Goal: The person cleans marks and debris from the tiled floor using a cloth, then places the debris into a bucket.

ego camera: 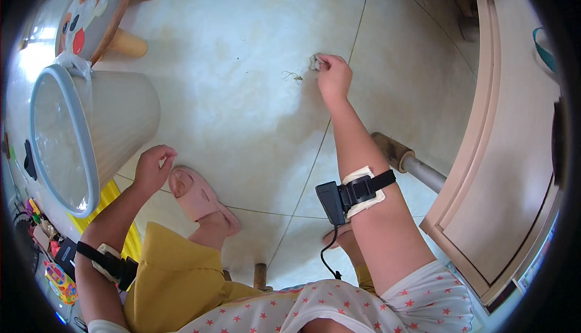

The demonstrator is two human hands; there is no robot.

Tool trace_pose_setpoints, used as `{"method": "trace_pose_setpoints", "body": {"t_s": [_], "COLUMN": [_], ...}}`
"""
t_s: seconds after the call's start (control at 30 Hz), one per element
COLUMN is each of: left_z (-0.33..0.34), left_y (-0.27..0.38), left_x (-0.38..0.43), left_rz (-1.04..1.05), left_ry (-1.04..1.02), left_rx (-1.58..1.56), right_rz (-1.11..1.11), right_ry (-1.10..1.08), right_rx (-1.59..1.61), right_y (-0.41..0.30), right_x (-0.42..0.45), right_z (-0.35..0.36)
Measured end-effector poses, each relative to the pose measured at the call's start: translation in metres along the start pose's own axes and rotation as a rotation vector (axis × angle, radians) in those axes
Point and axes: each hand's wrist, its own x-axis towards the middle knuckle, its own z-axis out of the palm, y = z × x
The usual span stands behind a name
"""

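My right hand is stretched out low over the tiled floor, its fingers closed on a small crumpled greyish wad, perhaps tissue or cloth. Just left of the wad, a small tangle of thin, stringy debris lies on the tiles. My left hand hangs near my pink slipper, fingers loosely curled with thumb and fingertips close together; I see nothing in it. Beside that hand, to the left, is a pale waste bin with a light blue rim and a clear plastic liner.
A stool with a cartoon animal face and wooden legs lies tilted at upper left. Along the right runs a pale wooden furniture edge, with a metal leg under it. Colourful toys sit at lower left. A few dark specks dot the floor.
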Motion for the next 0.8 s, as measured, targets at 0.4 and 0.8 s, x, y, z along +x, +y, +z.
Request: {"method": "trace_pose_setpoints", "body": {"t_s": [0.4, 0.8], "left_z": [-0.001, -0.001], "left_y": [0.010, 0.007], "left_x": [0.003, -0.001], "left_rz": [-0.011, 0.007], "left_ry": [-0.013, -0.013], "left_rx": [-0.009, -0.025], "right_rz": [0.118, -0.126], "right_ry": [-0.383, -0.426], "right_rx": [-0.046, -0.299], "right_y": [-0.043, -0.051], "right_x": [-0.017, -0.027], "right_z": [0.002, -0.001]}}
